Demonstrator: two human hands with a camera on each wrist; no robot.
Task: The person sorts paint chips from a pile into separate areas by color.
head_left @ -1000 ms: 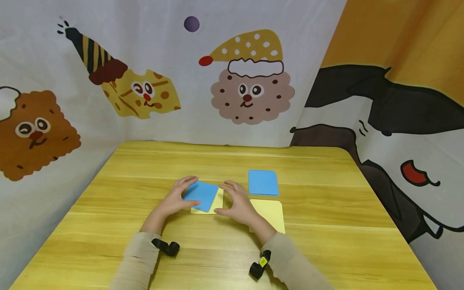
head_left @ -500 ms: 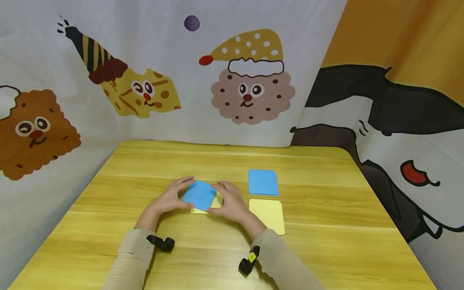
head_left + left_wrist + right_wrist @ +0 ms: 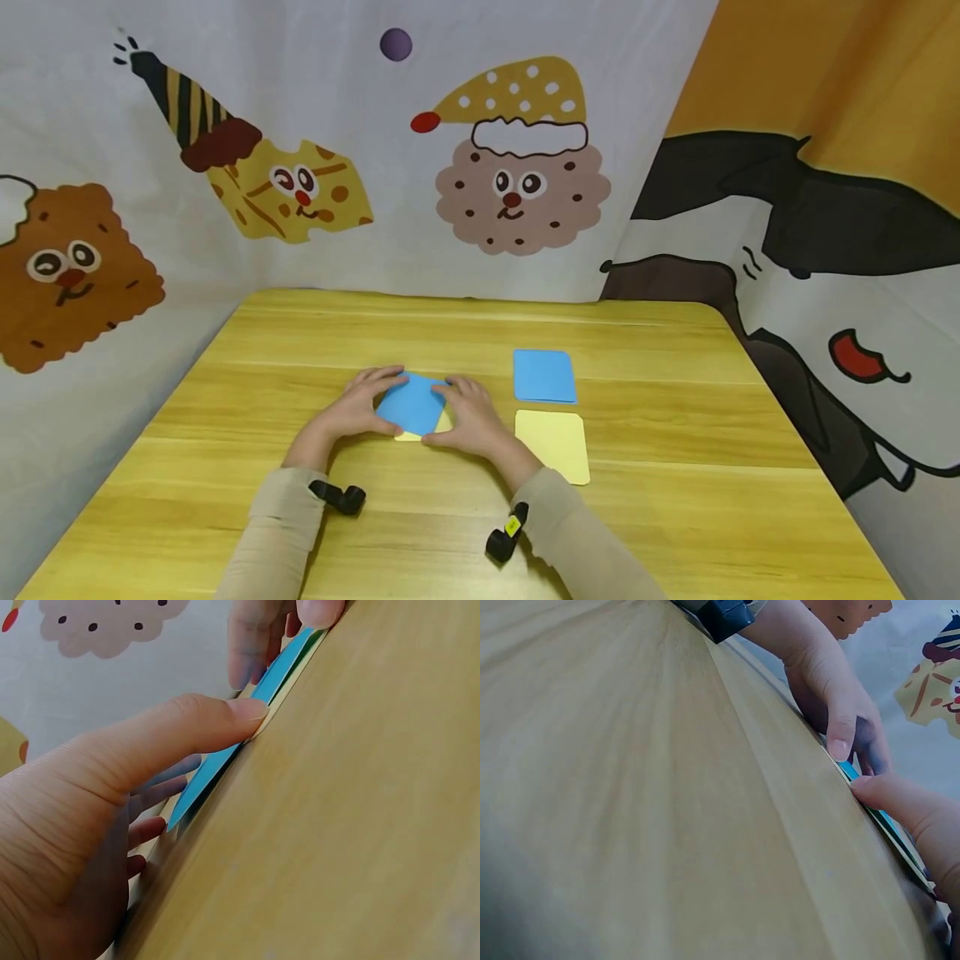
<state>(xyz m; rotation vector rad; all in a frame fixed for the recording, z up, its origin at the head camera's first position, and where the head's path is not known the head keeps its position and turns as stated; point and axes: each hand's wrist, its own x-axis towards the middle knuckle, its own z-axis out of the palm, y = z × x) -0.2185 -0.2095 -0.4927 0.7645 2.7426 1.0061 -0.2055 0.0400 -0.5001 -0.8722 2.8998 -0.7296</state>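
Observation:
A blue square card point(image 3: 412, 404) with rounded corners lies turned at an angle over a yellow card point(image 3: 446, 421), which shows at the near and right edges. My left hand point(image 3: 358, 408) holds the blue card's left side, thumb at the near edge and fingers at the far edge. On the right side, my right hand point(image 3: 471, 418) holds it the same way, thumb at the near corner. In the left wrist view, a narrow gap shows between the blue card point(image 3: 281, 667) and the yellow card point(image 3: 289, 694) below.
To the right on the wooden table point(image 3: 675, 400) lie another blue card point(image 3: 544, 376), with a second edge peeking out beneath it, and a yellow card point(image 3: 552, 447) nearer me. A patterned curtain point(image 3: 322, 83) hangs behind the table.
My right hand has moved left from beside the blue card onto its right side. The blue card has shifted slightly left and turned a little. The other cards have stayed put.

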